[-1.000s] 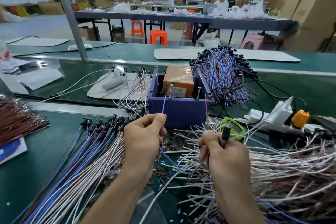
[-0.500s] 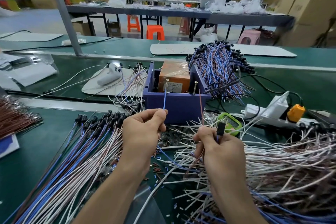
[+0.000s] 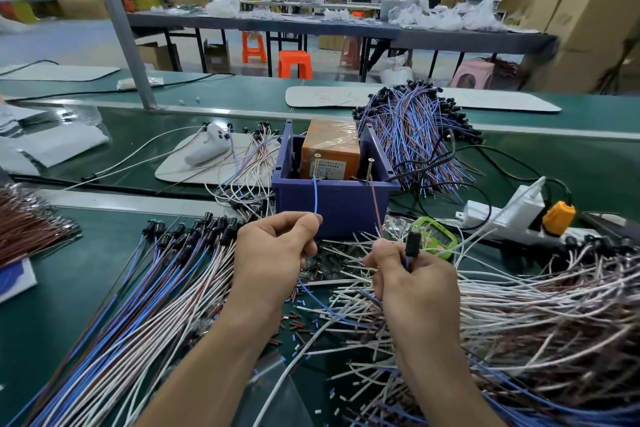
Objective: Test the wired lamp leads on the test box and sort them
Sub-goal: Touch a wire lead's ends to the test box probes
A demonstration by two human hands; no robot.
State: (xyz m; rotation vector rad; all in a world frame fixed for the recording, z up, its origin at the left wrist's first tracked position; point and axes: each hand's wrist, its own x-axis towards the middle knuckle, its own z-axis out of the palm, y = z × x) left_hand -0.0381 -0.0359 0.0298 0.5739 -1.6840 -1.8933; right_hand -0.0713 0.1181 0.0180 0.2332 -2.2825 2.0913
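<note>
**What can't be made out**

The label (image 3: 327, 168) on the test box (image 3: 329, 146) is too small to read. Whether the blue lead (image 3: 316, 194) touches its screw (image 3: 316, 160), I can't tell. The right hand (image 3: 415, 284) hides most of the lamp (image 3: 412, 246) it grips. The right pile (image 3: 554, 322) and brown bundle (image 3: 27, 229) run off the view. Far cartons (image 3: 588, 10) are blurred.

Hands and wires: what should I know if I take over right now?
Left hand pinches the blue lead, held up to the left screw on the test box.
Right hand grips the lamp; its brown lead rises toward the right screw.
Likely done: neat row on the left.
To do: tangled heap on the right.
Whether the lamp lights cannot be told.
</note>
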